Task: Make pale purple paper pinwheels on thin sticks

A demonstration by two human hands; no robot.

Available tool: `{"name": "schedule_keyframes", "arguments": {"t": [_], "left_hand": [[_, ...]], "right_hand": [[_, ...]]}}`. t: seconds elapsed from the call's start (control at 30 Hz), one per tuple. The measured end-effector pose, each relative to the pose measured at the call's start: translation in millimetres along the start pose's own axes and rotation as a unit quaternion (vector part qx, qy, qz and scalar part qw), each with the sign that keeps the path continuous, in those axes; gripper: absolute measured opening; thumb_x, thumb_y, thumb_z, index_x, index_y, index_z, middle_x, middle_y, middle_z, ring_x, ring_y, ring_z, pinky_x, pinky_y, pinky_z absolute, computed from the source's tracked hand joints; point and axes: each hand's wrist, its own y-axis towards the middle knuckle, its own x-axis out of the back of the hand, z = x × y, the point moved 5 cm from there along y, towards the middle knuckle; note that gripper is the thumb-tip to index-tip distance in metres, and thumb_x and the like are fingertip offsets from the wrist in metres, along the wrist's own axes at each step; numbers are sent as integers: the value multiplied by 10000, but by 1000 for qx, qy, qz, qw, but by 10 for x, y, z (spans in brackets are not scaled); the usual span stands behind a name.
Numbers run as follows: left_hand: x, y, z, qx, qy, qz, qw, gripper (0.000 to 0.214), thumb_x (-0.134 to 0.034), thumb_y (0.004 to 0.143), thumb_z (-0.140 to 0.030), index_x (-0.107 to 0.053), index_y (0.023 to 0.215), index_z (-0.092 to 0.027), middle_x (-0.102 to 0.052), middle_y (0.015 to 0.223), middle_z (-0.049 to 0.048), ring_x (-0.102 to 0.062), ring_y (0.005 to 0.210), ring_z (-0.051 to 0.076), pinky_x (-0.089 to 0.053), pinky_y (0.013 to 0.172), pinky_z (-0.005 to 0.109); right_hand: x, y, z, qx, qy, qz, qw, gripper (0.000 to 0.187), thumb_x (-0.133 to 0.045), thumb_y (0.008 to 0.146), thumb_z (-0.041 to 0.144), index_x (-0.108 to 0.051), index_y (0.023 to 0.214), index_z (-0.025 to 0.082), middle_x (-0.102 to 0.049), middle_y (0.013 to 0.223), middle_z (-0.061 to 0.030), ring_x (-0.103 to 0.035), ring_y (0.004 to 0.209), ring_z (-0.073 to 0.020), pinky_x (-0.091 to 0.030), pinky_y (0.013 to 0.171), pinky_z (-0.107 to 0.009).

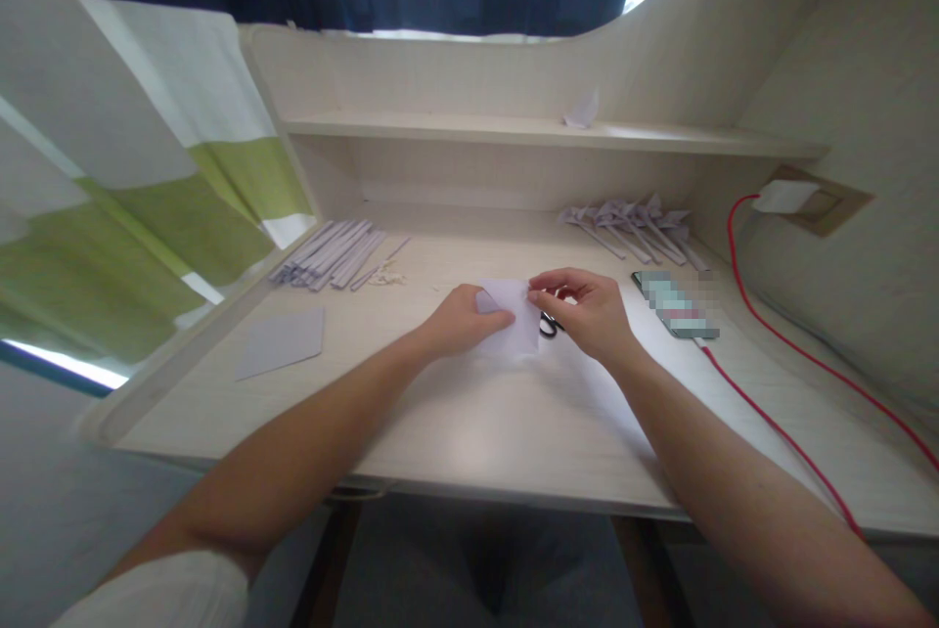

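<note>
A small white sheet of paper (pixel 519 330) is held up just over the desk, between both hands. My left hand (pixel 469 320) is closed on its left side, thumb across the front, and the upper left part of the sheet looks folded over. With thumb and fingertips, my right hand (pixel 587 310) pinches the upper right corner. Behind the right fingers lies a pair of scissors (pixel 548 325), of which only a dark handle loop and a bit more show. To the left, a flat stack or sheet of white paper (pixel 283 342) rests on the desk.
Rolled paper sticks (pixel 330 251) lie in a pile at the back left, beside small pale scraps (pixel 388 274). Several paper pinwheels on sticks (pixel 635 222) lie at the back right. A phone (pixel 675 305) charges by a red cable (pixel 778 457). A folded paper piece (pixel 582 110) sits on the shelf.
</note>
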Motion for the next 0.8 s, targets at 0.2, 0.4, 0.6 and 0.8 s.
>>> {"name": "schedule_keyframes", "arguments": {"t": [0.2,0.4,0.6,0.8], "left_hand": [[2,7,-1,-5,5,2,1000,253,-721,775,-339,-805,894,-132,-751,798,21,-670,691,156,-483,595,228],[-2,12,2,-18,17,11,1000,290,-700,788,-362,-808,919,-127,-747,805,27,-676,716,172,-489,622,247],[-10,10,22,-17,33,8,999,289,-698,791,-374,-801,894,-125,-729,776,22,-655,695,166,-464,595,239],[-14,3,0,-23,37,12,999,279,-689,786,-377,-789,859,-127,-707,749,15,-637,683,158,-456,590,235]], "right_hand": [[-4,-11,10,8,13,9,1000,201,-849,791,331,-842,931,186,-804,874,-60,-674,722,-175,-511,662,-314],[0,-5,-31,-3,-5,-3,1000,193,-841,806,316,-854,953,191,-777,805,-39,-659,674,-167,-520,665,-326],[-11,-10,-47,11,-18,-9,1000,171,-830,817,306,-851,949,199,-797,871,-48,-678,694,-172,-535,660,-323],[-8,-23,-68,26,-40,-25,999,110,-797,828,275,-841,902,207,-811,859,-47,-703,702,-184,-547,658,-320]]}}
